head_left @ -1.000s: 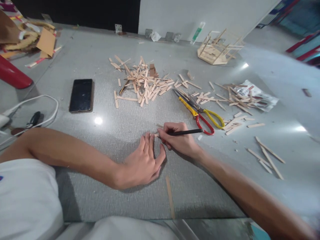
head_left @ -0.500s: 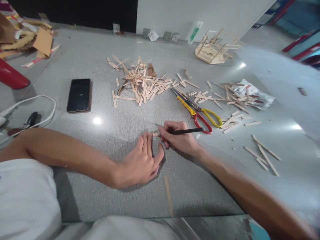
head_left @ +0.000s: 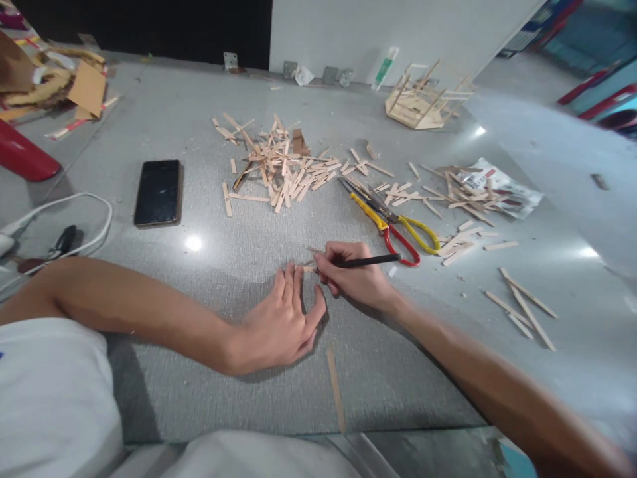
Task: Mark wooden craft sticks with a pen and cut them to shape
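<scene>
My left hand [head_left: 281, 318] lies on the grey table with its fingers stretched out, the fingertips resting at the left end of a small wooden stick [head_left: 309, 269]. Its thumb is spread to the right. Pinched in my right hand [head_left: 355, 272] is a slim black pen [head_left: 371, 261], whose lower end meets the stick; the tip itself is too small to make out clearly. A thin pale sliver shows just above the right fingertips. Behind the right hand lie pliers [head_left: 381, 216] with red and yellow handles, overlapping one another.
A heap of wooden sticks [head_left: 286, 166] spreads across the table's middle. More sticks lie right, beside a plastic packet [head_left: 517, 192]. A wooden stick frame [head_left: 421, 106] stands at the back. A phone [head_left: 159, 192], white cable [head_left: 94, 194] and red cylinder [head_left: 27, 156] are left.
The view has shifted very slightly. Both hands, the pen and the small stick keep nearly the same places.
</scene>
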